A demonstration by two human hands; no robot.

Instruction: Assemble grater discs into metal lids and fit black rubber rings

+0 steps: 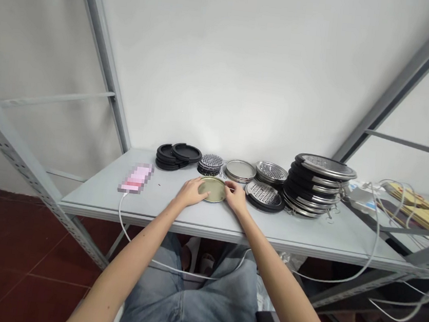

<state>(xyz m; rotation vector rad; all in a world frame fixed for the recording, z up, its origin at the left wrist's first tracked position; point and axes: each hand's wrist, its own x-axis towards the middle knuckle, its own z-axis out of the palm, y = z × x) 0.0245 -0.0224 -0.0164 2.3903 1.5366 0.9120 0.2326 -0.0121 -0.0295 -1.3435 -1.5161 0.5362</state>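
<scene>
A round, shallow, gold-toned metal disc with a raised rim lies on the grey table between my hands. My left hand grips its left edge, thumb over the face. On the opposite edge, my right hand holds the rim with bent fingers. Just right of that hand sits a perforated metal grater disc in a black ring. Behind the gold disc are a stack of small spiky discs, a stack of plain metal discs and a stack of perforated discs.
Black rings are piled at the back left. A tall stack of black-rimmed metal discs stands right. A pixelated pink device trails a white cable over the front edge. Metal shelf posts frame the table.
</scene>
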